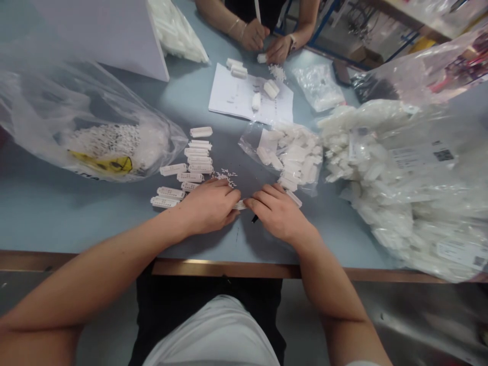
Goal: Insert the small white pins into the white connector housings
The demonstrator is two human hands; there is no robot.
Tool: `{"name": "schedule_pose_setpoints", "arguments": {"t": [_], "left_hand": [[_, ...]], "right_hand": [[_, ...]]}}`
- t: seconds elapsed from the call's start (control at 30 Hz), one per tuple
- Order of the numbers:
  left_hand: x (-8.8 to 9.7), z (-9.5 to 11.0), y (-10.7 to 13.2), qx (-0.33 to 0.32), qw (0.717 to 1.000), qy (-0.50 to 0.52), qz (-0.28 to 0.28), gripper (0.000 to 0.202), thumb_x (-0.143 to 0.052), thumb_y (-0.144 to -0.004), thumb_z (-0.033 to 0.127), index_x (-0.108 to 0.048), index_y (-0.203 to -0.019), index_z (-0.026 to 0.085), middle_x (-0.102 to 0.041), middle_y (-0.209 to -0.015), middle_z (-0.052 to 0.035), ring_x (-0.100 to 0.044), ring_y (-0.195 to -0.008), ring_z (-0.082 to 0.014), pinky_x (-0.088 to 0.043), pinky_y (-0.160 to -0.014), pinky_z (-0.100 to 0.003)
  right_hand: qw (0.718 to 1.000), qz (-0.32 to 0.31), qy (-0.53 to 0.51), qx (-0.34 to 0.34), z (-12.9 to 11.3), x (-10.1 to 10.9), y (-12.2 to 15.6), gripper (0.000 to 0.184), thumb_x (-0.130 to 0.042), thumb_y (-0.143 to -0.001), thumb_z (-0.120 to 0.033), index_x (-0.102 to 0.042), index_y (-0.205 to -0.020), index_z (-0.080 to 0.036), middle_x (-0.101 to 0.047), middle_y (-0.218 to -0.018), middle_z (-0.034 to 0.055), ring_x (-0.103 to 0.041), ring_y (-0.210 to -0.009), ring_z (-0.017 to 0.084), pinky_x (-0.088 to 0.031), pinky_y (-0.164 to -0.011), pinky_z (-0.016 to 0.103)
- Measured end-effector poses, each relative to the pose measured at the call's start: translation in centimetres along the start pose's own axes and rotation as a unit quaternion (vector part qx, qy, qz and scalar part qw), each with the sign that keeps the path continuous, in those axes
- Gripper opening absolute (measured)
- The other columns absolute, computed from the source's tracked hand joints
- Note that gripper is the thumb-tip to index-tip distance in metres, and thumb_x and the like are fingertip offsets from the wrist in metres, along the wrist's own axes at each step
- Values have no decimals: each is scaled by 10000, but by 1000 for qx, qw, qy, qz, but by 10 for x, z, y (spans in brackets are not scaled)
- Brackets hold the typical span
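Observation:
My left hand (213, 206) is closed, its fingers pinching a small white plastic piece (240, 205) low over the table. At the other end of that piece, the thumb and forefinger of my right hand (276, 211) are closed on it. A short black tip (254, 219), perhaps of a pen, sticks out below my right hand; the rest is hidden. Tiny white bits (225, 176) lie scattered just beyond my left fingers. To the left, several white plastic strips with printed marks (190, 177) lie in rough rows. Another white strip (294, 199) touches the area beside my right fingers.
An opened clear bag of white pieces (299, 152) lies beyond my right hand. Large bags (404, 168) crowd the right side; a clear bag of small parts (114, 147) lies left. Across the table, a co-worker's hands (254, 35) work near a paper sheet (229, 99).

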State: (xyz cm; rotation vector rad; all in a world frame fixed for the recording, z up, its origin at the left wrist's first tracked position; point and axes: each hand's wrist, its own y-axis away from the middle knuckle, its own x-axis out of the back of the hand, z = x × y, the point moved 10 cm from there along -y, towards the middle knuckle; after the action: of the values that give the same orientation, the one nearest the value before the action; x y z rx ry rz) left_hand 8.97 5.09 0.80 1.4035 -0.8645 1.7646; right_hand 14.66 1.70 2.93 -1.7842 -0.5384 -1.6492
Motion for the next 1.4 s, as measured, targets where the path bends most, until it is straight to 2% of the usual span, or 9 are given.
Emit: {"name": "schedule_pose_setpoints", "arguments": {"t": [0.13,0.37,0.47,0.57,0.83,1.07,1.23,1.4], "left_hand": [[1,0,-1,2,1000,18,0,179,-556,-870,304,-627,-895,142,-674,-832,-103,-619,-938,-272,-482,-867,-399],[1,0,-2,1,1000,-2,-7,189,-518,-888,285,-625,-872,129,-671,-814,-105,-626,-924,-263,-486,-868,-383],[0,0,-1,-2,1000,-3,-1,196,-526,-890,306,-620,-882,134,-671,-829,-102,-622,-929,-263,-488,-866,-384],[1,0,0,-5,1000,-4,3,203,-543,-885,325,-617,-891,136,-671,-834,-101,-621,-939,-270,-487,-870,-387],[1,0,-1,-1,1000,-3,-13,203,-542,-884,318,-627,-894,133,-670,-827,-105,-618,-930,-265,-483,-861,-381],[2,-2,-1,-5,1000,10,4,201,-555,-871,320,-632,-891,135,-650,-803,-98,-611,-886,-253,-476,-841,-372],[2,0,-1,-4,1000,1,-3,205,-547,-876,314,-636,-901,130,-654,-798,-98,-613,-897,-256,-476,-850,-371],[0,-2,-1,5,1000,8,-11,212,-538,-882,318,-638,-915,134,-667,-839,-104,-613,-936,-261,-473,-872,-382]], "right_hand": [[1000,13,5,-3,4,4,6,277,-441,-941,-130,-639,-1131,-168,-661,-900,73,-470,-848,208,-330,-756,372],[999,-5,12,34,-7,-2,3,238,-499,-899,-137,-668,-1064,-166,-632,-764,40,-460,-792,200,-297,-694,367],[1000,22,-15,10,-1,3,4,241,-522,-868,-118,-682,-1039,-176,-623,-736,29,-462,-770,187,-310,-688,350],[998,48,-26,-17,8,8,6,289,-516,-870,-123,-677,-1103,-174,-624,-731,32,-474,-764,182,-331,-697,341],[1000,23,-15,5,6,0,6,253,-548,-857,-168,-702,-1056,-188,-622,-700,22,-478,-731,178,-314,-677,351],[997,57,-26,-35,23,13,13,315,-505,-834,-135,-720,-1054,-201,-577,-615,6,-461,-687,163,-353,-705,336],[999,30,-15,2,12,6,11,268,-535,-838,-177,-731,-1021,-190,-584,-592,9,-455,-669,169,-330,-670,338],[999,4,-37,-7,13,0,9,264,-548,-836,-182,-733,-1023,-195,-595,-600,15,-458,-670,166,-317,-661,331]]}}
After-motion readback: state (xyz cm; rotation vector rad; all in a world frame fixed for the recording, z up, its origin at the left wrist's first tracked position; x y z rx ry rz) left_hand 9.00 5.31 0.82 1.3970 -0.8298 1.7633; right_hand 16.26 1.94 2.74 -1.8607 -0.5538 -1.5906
